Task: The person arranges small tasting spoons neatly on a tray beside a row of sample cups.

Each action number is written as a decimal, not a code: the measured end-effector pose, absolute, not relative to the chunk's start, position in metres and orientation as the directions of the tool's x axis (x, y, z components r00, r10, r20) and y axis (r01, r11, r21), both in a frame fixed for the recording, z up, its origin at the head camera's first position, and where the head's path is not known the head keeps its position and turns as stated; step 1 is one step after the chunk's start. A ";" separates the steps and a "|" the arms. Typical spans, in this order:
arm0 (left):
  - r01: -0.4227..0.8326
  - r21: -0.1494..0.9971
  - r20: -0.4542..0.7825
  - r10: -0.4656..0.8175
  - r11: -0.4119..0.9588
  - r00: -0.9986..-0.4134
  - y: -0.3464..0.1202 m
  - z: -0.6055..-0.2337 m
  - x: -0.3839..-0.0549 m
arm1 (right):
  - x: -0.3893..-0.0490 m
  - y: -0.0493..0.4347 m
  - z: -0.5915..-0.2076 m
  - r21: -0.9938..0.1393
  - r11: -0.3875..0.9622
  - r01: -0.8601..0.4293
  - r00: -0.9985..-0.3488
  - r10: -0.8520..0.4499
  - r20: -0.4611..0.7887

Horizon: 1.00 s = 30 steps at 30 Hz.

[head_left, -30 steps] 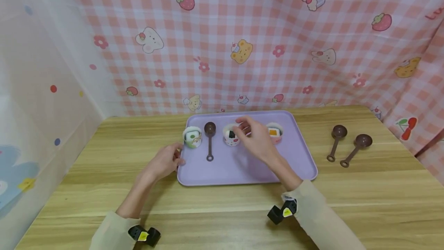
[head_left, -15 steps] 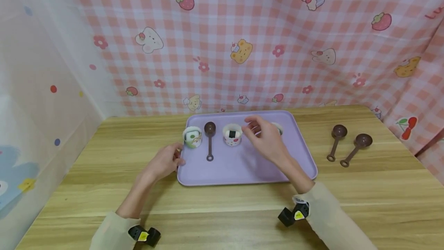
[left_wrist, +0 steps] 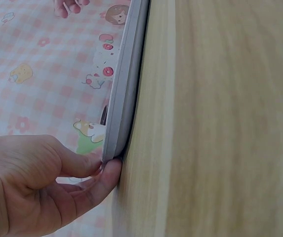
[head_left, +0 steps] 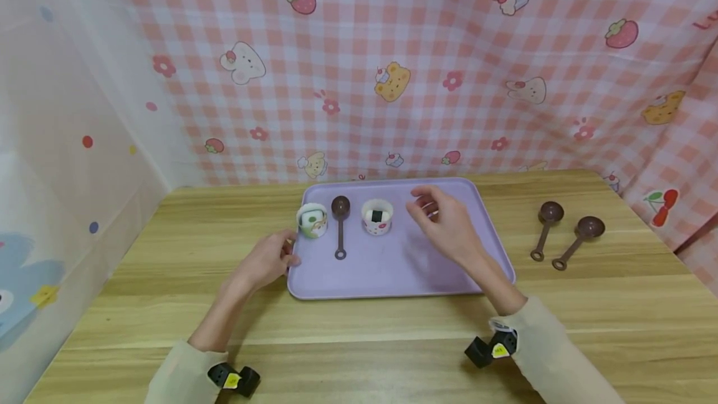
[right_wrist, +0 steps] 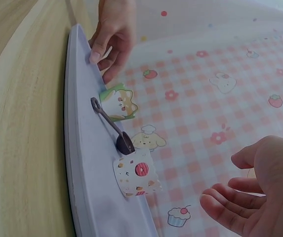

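My left hand (head_left: 270, 260) pinches the left rim of a lilac tray (head_left: 370, 276); in the left wrist view the thumb lies over the rim, a finger at its underside. A green-patterned paper cup (head_left: 312, 227) stands near that hand, a white block with a green dot inside. Beside it lies a brown measuring scoop (head_left: 340, 229). Then comes a white dotted paper cup (head_left: 377, 226) holding a white piece with a black band. My right hand (head_left: 451, 226) hovers over the tray's right half, fingers loosely bent around nothing, and hides the third cup from the head view.
Two more brown scoops, a left one (head_left: 544, 229) and a right one (head_left: 579, 240), lie on the wooden table (head_left: 359, 354) right of the tray. A pink checked curtain (head_left: 348, 48) hangs behind, and a pale one (head_left: 84, 204) at the left.
My right hand has moved rightward, away from the middle cup, and now covers the orange-topped piece and its cup. My left hand stays at the tray's rim.
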State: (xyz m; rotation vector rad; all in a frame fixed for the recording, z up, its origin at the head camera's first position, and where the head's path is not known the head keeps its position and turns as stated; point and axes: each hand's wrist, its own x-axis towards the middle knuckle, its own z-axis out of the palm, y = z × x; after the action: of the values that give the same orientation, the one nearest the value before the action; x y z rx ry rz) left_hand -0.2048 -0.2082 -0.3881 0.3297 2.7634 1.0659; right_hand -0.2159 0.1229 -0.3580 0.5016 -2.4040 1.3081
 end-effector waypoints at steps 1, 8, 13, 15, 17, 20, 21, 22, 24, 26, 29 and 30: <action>0.145 0.678 -0.071 0.261 0.721 -0.963 -0.208 -0.388 -0.205 | -0.216 0.124 -0.358 -0.723 0.511 -0.464 -0.874 -0.133 0.467; 0.164 0.692 -0.053 0.276 0.703 -0.960 -0.208 -0.388 -0.203 | -0.214 0.133 -0.358 -0.721 0.523 -0.454 -0.880 -0.133 0.457; 0.168 0.689 -0.051 0.278 0.705 -0.959 -0.208 -0.388 -0.203 | -0.212 0.144 -0.358 -0.706 0.552 -0.445 -0.882 -0.134 0.451; 0.168 0.687 -0.052 0.278 0.707 -0.959 -0.208 -0.388 -0.203 | -0.212 0.149 -0.359 -0.708 0.551 -0.442 -0.883 -0.128 0.452; 0.168 0.684 -0.053 0.278 0.710 -0.959 -0.208 -0.388 -0.203 | -0.212 0.153 -0.359 -0.712 0.548 -0.440 -0.884 -0.122 0.452; 0.166 0.684 -0.056 0.278 0.711 -0.959 -0.208 -0.388 -0.203 | -0.211 0.158 -0.360 -0.705 0.555 -0.442 -0.880 -0.116 0.460; 0.166 0.684 -0.056 0.279 0.710 -0.959 -0.208 -0.388 -0.203 | -0.211 0.160 -0.360 -0.701 0.560 -0.442 -0.879 -0.115 0.463; 0.167 0.683 -0.056 0.279 0.711 -0.959 -0.208 -0.388 -0.203 | -0.211 0.162 -0.360 -0.697 0.565 -0.442 -0.878 -0.113 0.466; 0.169 0.683 -0.055 0.280 0.711 -0.958 -0.208 -0.388 -0.203 | -0.211 0.165 -0.361 -0.695 0.571 -0.437 -0.880 -0.110 0.463; 0.171 0.682 -0.055 0.283 0.711 -0.958 -0.208 -0.388 -0.203 | -0.210 0.168 -0.361 -0.699 0.572 -0.430 -0.884 -0.110 0.454; 0.165 0.682 -0.059 0.279 0.712 -0.959 -0.208 -0.388 -0.203 | -0.208 0.173 -0.361 -0.703 0.575 -0.419 -0.890 -0.105 0.444; 0.164 0.682 -0.060 0.278 0.713 -0.959 -0.208 -0.388 -0.204 | -0.207 0.174 -0.360 -0.702 0.576 -0.419 -0.890 -0.106 0.444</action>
State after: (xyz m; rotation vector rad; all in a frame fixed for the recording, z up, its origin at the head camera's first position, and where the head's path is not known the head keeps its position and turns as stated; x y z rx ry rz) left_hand -0.2038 -0.2079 -0.3880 0.3580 2.7588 1.0764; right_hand -0.2072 0.1739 -0.3604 0.4263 -2.4571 1.2296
